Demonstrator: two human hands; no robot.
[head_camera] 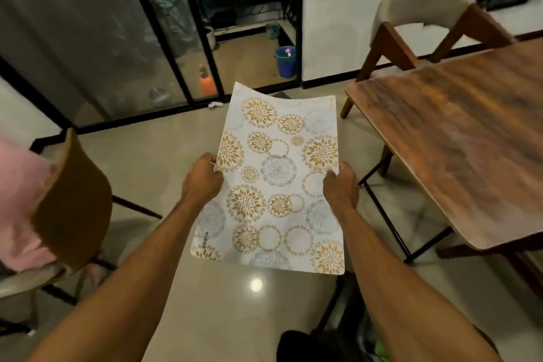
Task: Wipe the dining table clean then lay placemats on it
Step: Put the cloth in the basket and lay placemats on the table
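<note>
Over the floor (164, 161), left of the table (458, 138), holding a placemat (273, 179) in mid-air, pattern up, clear of the tabletop; gripping its left edge with the left hand (202, 176), its right edge with the right hand (340, 185). Flanked by a chair (70, 200) on the left.

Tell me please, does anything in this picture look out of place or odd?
Little stands out. The placemat, held by the left hand and right hand over the floor, is bowed, its far corner curling up. A small white scrap lies on the floor by the glass door.
</note>
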